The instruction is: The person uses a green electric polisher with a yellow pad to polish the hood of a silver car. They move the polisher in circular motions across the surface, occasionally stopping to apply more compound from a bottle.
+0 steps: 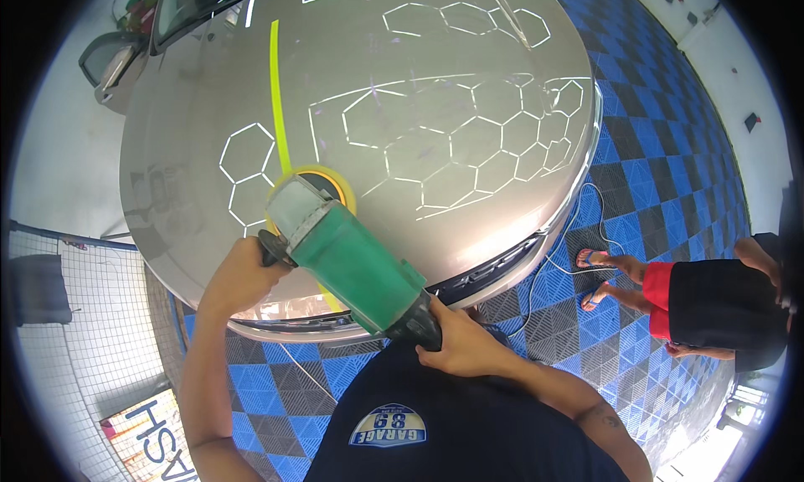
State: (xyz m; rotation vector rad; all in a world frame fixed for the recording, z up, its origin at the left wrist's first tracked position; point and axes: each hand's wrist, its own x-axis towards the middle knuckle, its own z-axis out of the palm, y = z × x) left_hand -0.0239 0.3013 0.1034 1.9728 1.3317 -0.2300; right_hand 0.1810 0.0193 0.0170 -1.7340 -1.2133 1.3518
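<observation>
A green rotary polisher (358, 262) lies across the front of a car bonnet (207, 92). My left hand (242, 278) grips its black side handle (274, 249). Around the black rear grip (418, 325) my right hand (461, 337) is closed, close to my body. Under the tool's head, a yellow-rimmed polishing pad (348, 190) meets the painted metal; most of the pad is hidden. A strip of yellow masking tape (277, 99) runs down the bonnet to the pad and shows again below the tool.
Hexagonal lamp reflections cover the glossy bonnet. A white cable (534, 293) trails over blue and black floor tiles (634, 143). Another person (710, 306) stands at the right. A wing mirror (113, 67) sticks out at upper left. A white mesh panel (94, 293) stands left.
</observation>
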